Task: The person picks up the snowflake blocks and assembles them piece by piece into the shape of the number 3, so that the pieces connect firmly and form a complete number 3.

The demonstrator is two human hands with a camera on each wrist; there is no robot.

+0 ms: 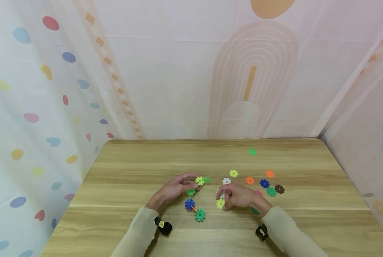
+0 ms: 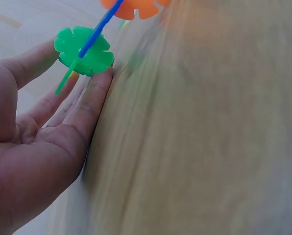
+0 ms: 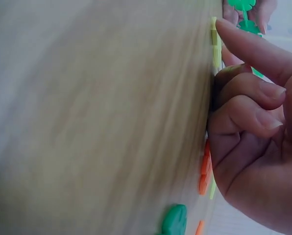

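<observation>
From the head view, the left hand (image 1: 175,188) pinches a chain of joined discs (image 1: 194,200) at mid-bench (image 1: 130,171); the right hand (image 1: 238,196) grips a yellow-green disc (image 1: 220,203) just beside it, loose discs (image 1: 264,183) lying behind; at the left wrist, fingers (image 2: 89,105) lie nearly straight against a green disc (image 2: 83,50); at the right wrist, curled fingers (image 3: 249,88) press the yellow-green disc (image 3: 215,44) edge-on against the blurred bench.

We see two arms in long, loose sleeves of pale beige cloth, the left sleeve (image 1: 137,232) and the right sleeve (image 1: 291,235), each ending at the wrist with the hands left bare. Under each cuff sits a small black wrist device, the left one (image 1: 163,226) bearing a yellowish mark and the right one (image 1: 261,232) a pale mark.
</observation>
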